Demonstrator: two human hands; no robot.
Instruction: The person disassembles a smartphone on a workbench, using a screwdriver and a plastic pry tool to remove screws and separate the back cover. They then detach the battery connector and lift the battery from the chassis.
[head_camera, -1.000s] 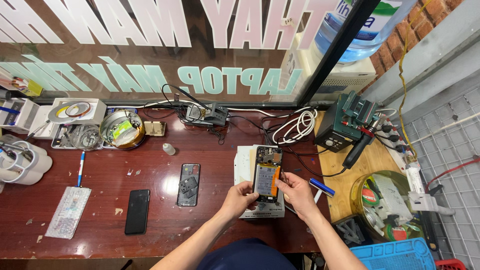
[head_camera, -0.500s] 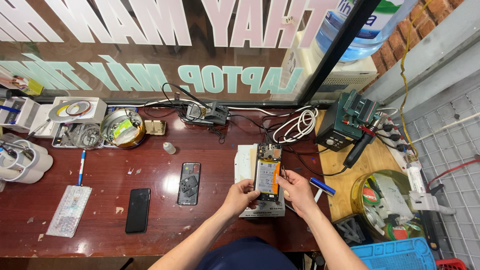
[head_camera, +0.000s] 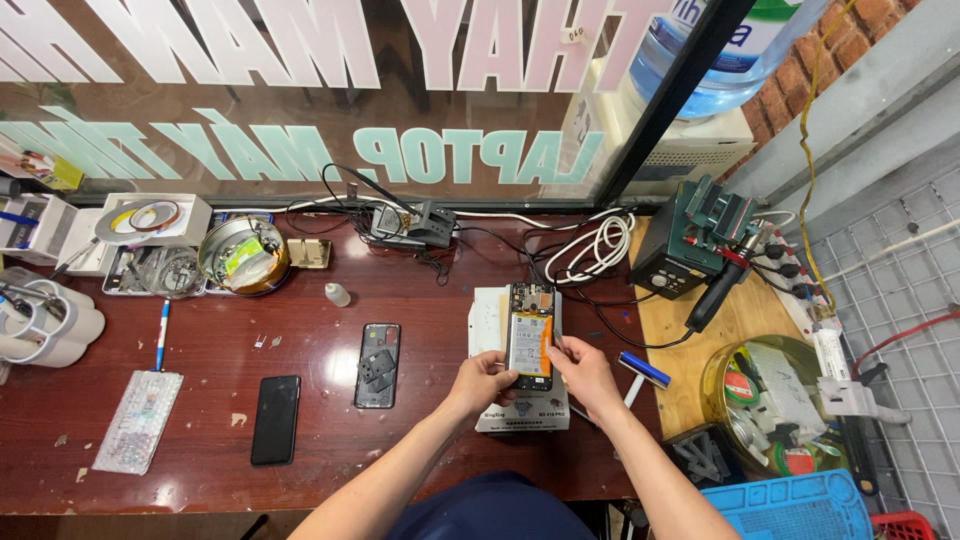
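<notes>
An opened smartphone (head_camera: 529, 330) with its battery and board exposed lies on a white heating pad (head_camera: 490, 320) on the dark red desk (head_camera: 320, 420). My left hand (head_camera: 482, 382) grips the phone's lower left corner. My right hand (head_camera: 585, 375) holds the lower right edge, fingers pinching near an orange strip on the battery.
A phone back cover (head_camera: 378, 364) and a black phone (head_camera: 275, 419) lie to the left. A soldering station (head_camera: 690, 240) with a hot-air handle (head_camera: 715, 290), white cables (head_camera: 595, 248), a round tin (head_camera: 245, 255), tape rolls (head_camera: 150, 217) and a blue-tipped tool (head_camera: 643, 369) surround the pad.
The view has shifted slightly. Both hands stay at the phone's bottom end, with the right fingers moving a little along the battery's right edge.
</notes>
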